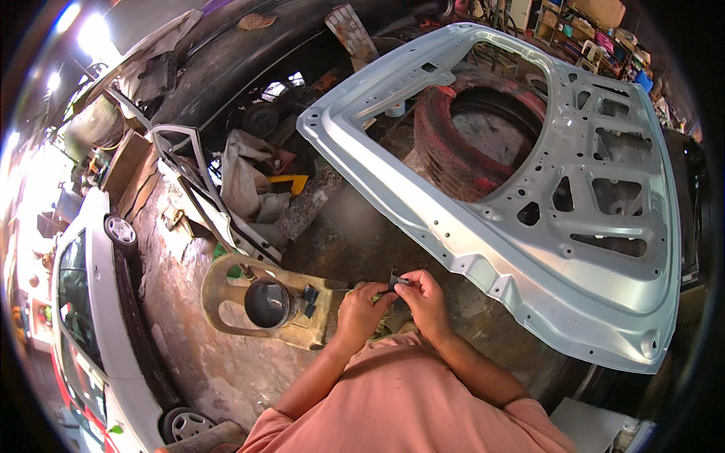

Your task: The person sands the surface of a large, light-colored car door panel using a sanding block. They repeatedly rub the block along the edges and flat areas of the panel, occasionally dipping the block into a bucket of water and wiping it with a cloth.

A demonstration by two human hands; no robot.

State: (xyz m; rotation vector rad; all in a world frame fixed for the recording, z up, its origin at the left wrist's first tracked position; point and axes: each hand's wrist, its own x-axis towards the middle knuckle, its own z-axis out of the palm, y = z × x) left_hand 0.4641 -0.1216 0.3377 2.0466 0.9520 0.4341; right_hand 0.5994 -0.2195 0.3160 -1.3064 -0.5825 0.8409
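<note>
My left hand (362, 309) and my right hand (419, 302) meet in front of my waist, closed around a small dark piece (399, 282), possibly a pad or sheet. To their left, a worn beige plastic chair (223, 321) carries a dark container (266, 303) with dark contents and small black squares (308, 300) beside it. A large light silver car body panel (483, 241), with a wide opening and many cutouts, lies raised ahead and to my right, just beyond my hands.
A red-stained tire (434, 140) lies under the panel. A loose car door (198, 177) leans among cloths and debris (242, 158). A white car (113, 302) stands at far left. Cluttered shelves (574, 26) are at the back right.
</note>
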